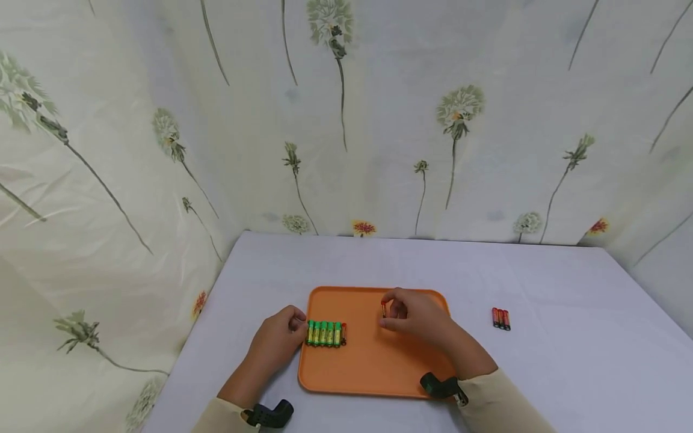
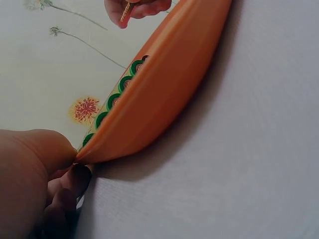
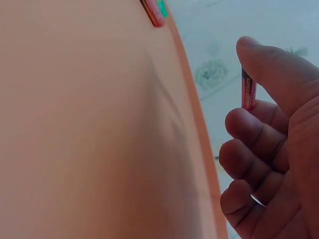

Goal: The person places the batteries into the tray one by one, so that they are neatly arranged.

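My right hand pinches a small red battery between thumb and forefinger, above the orange tray. In the right wrist view that battery is held lengthwise between the two fingertips, the other fingers curled below. My left hand pinches the tray's left rim, its thumb over the edge in the left wrist view. Just inside that rim, several green batteries lie side by side in a row. One thinner red battery closes the row on its right.
Three red batteries lie together on the white-covered table, to the right of the tray. A flower-patterned cloth hangs behind the table and along its sides. Each wrist wears a black camera mount.
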Tool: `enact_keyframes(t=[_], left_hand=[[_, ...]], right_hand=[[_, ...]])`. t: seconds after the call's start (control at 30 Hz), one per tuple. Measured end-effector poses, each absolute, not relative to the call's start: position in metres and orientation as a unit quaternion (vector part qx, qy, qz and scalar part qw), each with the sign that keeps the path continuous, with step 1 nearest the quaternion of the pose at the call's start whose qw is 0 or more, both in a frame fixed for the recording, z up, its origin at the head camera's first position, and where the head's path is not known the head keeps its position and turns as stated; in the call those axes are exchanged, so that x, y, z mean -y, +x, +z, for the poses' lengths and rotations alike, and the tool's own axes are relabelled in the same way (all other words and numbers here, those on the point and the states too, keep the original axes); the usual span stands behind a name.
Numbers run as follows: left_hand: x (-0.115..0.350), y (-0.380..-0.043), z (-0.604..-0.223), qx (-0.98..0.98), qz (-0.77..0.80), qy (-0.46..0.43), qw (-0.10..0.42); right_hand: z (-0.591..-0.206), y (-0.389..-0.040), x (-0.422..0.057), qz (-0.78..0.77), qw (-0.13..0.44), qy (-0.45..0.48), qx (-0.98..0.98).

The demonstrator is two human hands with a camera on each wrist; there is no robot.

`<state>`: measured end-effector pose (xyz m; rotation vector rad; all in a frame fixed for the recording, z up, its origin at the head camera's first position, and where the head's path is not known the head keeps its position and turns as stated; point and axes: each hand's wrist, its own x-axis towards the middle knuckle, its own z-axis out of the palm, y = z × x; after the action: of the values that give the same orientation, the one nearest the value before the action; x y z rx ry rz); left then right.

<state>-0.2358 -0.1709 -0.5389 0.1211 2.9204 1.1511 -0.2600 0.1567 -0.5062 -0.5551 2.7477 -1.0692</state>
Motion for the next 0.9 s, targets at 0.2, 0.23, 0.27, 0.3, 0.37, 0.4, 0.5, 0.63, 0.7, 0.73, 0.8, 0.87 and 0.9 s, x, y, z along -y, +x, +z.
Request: enact_keyframes(t=[0.2, 0.23, 0.27, 0.3, 0.37, 0.4, 0.5, 0.63, 0.7, 0.73, 0.8, 0.87, 0.9], left_hand=[[0.171, -0.235, -0.537, -0.932, 0.361, 0.03, -0.001], [0.171, -0.235, -0.537, -0.933, 0.359, 0.03, -0.003], [0.171, -0.235, -0.536, -0.933, 0.359, 0.027, -0.003], [0.171, -0.235, -0.536, -0.934, 0.357, 0.028, -0.003], [0.171, -0.235, -0.536, -0.933, 0.36, 0.028, -0.001], [0.17, -0.236, -0.536, -0.932, 0.361, 0.027, 0.0], [0.17, -0.236, -0.535, -0.932, 0.361, 0.028, 0.001], [0.169, -0.236, -0.535, -0.933, 0.36, 0.026, 0.003], [0.169, -0.235, -0.535, -0.932, 0.361, 0.026, 0.005], [0.169, -0.235, -0.534, -0.932, 0.36, 0.025, 0.007], [0.169, -0.234, -0.534, -0.933, 0.359, 0.023, 0.009], [0.168, -0.234, -0.533, -0.933, 0.358, 0.022, 0.01], [0.168, -0.233, -0.533, -0.933, 0.359, 0.021, 0.01]], right_hand=[[-0.51, -0.259, -0.138, -0.369, 0.099, -0.193, -0.904], [-0.51, -0.259, -0.136, -0.373, 0.104, -0.195, -0.901], [-0.51, -0.259, -0.133, -0.374, 0.107, -0.196, -0.9], [-0.51, -0.259, -0.131, -0.375, 0.112, -0.196, -0.899], [-0.511, -0.259, -0.127, -0.373, 0.121, -0.199, -0.898], [-0.511, -0.259, -0.125, -0.37, 0.124, -0.202, -0.898], [-0.511, -0.259, -0.121, -0.354, 0.135, -0.211, -0.901], [-0.508, -0.259, -0.114, -0.341, 0.144, -0.221, -0.902], [-0.507, -0.259, -0.112, -0.334, 0.148, -0.223, -0.904], [-0.506, -0.258, -0.11, -0.329, 0.15, -0.224, -0.905], [-0.506, -0.258, -0.107, -0.319, 0.153, -0.224, -0.908], [-0.505, -0.258, -0.104, -0.31, 0.157, -0.223, -0.911], [-0.504, -0.258, -0.103, -0.306, 0.158, -0.223, -0.912]])
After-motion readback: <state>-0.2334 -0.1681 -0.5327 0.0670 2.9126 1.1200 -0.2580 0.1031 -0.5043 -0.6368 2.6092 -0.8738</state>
